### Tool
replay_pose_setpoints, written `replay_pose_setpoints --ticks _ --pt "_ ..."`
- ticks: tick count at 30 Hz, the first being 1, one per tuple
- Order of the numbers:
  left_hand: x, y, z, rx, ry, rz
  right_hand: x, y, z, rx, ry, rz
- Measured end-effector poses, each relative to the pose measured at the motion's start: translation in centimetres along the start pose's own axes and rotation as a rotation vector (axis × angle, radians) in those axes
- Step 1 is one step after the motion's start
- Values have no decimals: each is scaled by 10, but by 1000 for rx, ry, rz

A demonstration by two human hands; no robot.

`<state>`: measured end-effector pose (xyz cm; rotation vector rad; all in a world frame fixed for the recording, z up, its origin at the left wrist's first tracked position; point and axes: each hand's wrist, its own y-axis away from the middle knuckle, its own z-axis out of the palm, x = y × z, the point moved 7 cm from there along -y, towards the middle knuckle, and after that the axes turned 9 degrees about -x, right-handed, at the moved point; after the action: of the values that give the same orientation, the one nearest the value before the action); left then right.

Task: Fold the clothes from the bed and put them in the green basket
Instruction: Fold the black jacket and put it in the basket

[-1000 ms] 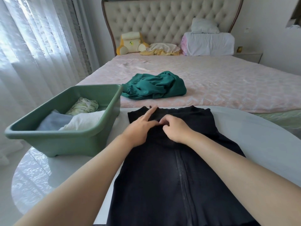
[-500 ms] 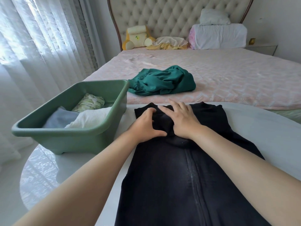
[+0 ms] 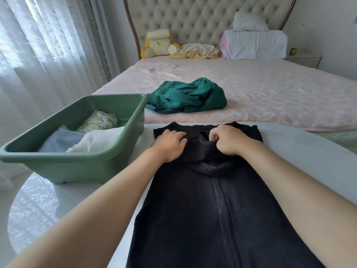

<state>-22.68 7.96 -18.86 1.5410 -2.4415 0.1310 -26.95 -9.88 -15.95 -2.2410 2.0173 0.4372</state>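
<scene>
The black garment [image 3: 212, 209] lies flat, zipper up, along the middle of the table [image 3: 309, 155], its collar end at the far edge beside the bed [image 3: 270, 93]. The left hand [image 3: 170, 146] presses on the fabric with relaxed fingers; the right hand [image 3: 229, 141], fingers curled, pinches a bunch of it. The green basket [image 3: 77, 165], holding folded clothes [image 3: 96, 140], stands at the table's left edge. A crumpled green garment [image 3: 189, 98] lies near the bed's near edge.
</scene>
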Motion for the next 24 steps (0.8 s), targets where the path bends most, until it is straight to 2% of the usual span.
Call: replay_pose_setpoints --ticks 2,4,9,11,14,15,16,18,19,21,22,24 --pt "-8 -5 -7 11 -83 -14 12 -3 4 -11 -307 117" --pt "-15 -11 -11 7 -97 -26 16 -6 7 2 -445 224" --pt "-21 -18 -18 53 -125 -66 15 -5 18 -7 -265 331" --pt "-27 -18 -20 33 -96 -128 16 -11 17 55 -306 290" --pt "-33 -19 -21 -4 -211 -214 16 -15 14 143 -473 250" --pt "-31 -19 -21 27 -229 -210 16 -16 16 143 -459 262" --pt "-28 -19 -22 86 -201 -166 15 -17 18 126 -395 279" --pt "-10 -15 -26 227 -32 48 12 -16 20 141 -178 304" --pt "1 -14 -28 247 50 155 6 -14 16 208 -65 261" --pt "15 -14 -19 175 88 247 -16 -12 9 352 112 28" --pt "19 -16 -9 93 27 230 -26 -13 12 352 170 -99" --pt "13 -15 18 -119 -141 108 -31 -20 28 166 218 -207"
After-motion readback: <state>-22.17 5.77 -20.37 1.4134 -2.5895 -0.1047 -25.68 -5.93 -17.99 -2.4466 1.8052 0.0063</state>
